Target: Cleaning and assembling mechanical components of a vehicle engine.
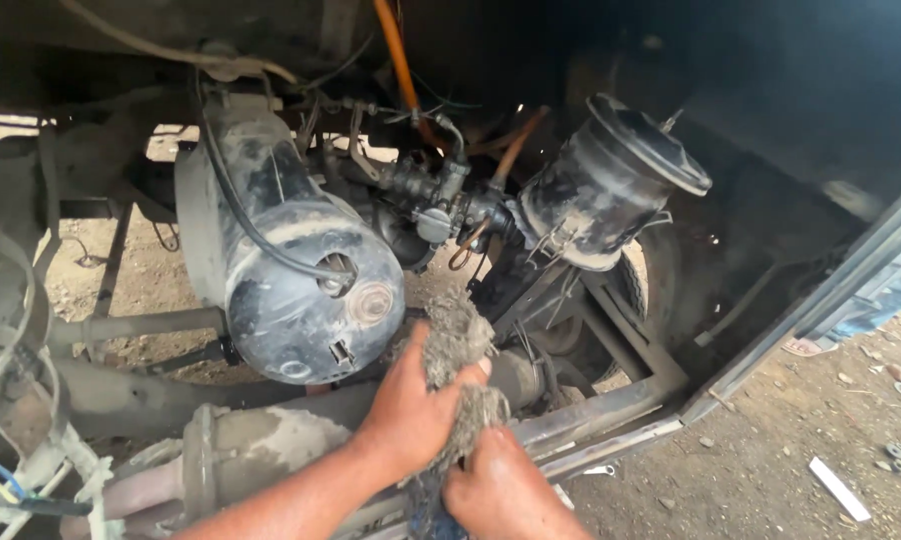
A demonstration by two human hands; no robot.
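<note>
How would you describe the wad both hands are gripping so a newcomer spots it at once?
Start at the big dark round engine housing. Just right of it, the left hand and right hand clutch a rag: grey, frayed and fluffy, unlike the hard metal around it.

Only 1 view was given, from a camera worn on the person's head. It looked forward and down into the open engine bay at the rear of a small vehicle, close enough that the dusty engine cylinder [296, 270] filled the middle of the picture. The person's forearms came in from the bottom edge. The view sat slightly tilted, with the metal frame rail [611, 415] running diagonally and bare ground [801, 440] at the lower right.
</note>
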